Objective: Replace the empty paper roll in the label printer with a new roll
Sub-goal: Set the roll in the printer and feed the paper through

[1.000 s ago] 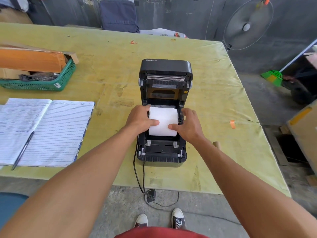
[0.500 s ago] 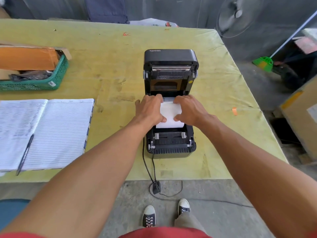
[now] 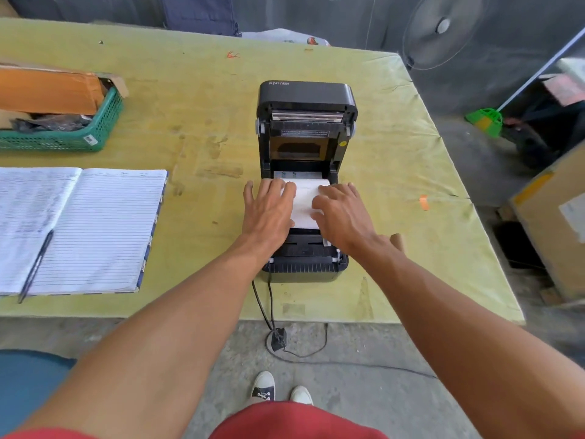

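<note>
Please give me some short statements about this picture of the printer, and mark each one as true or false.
1. The lid of the printer stands open. True.
2. Both hands lie on the notebook. False: the left hand and the right hand lie on the paper roll in the printer.
3. The pen lies inside the printer. False: it lies on the notebook.
4. The notebook is open. True.

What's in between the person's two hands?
A white paper roll, lying in the open label printer. The left hand and right hand both rest on it. The head view shows this.
</note>
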`<state>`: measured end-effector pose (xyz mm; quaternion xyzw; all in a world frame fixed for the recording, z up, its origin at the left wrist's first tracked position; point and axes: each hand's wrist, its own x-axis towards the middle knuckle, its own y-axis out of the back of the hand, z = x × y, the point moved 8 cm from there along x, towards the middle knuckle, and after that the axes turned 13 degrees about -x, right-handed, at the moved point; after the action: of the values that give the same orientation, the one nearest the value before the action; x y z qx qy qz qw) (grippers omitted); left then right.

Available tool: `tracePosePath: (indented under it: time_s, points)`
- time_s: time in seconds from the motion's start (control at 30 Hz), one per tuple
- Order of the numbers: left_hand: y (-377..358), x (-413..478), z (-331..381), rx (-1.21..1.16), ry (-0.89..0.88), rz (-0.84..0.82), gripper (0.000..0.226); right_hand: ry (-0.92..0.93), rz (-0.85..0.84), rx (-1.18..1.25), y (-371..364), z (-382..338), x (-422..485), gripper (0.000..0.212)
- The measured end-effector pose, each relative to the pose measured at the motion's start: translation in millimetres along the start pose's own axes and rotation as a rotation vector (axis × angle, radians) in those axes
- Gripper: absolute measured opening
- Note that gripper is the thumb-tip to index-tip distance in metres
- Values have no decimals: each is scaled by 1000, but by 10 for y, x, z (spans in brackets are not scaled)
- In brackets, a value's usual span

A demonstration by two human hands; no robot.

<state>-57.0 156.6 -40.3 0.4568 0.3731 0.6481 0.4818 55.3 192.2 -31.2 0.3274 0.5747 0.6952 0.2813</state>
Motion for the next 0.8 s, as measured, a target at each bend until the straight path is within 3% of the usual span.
tracePosePath:
  time_s: [0.2,0.43,0.63,0.8]
  points:
    - [-38,-324,37,75,-93,13,33,-45,-72,-101,-233,-64,-287,13]
    - [-81,-515,48,71,-72,-27,4,-21,-104,-137,-301,-200,-328,17]
    - [-216,-495,45,81,-52,-88,24,28,-122,-185,-346,-210,-380,13]
    - [-183,-441,-13,56,-33,-77,26,12,-96,-178,-350,-179,-375,20]
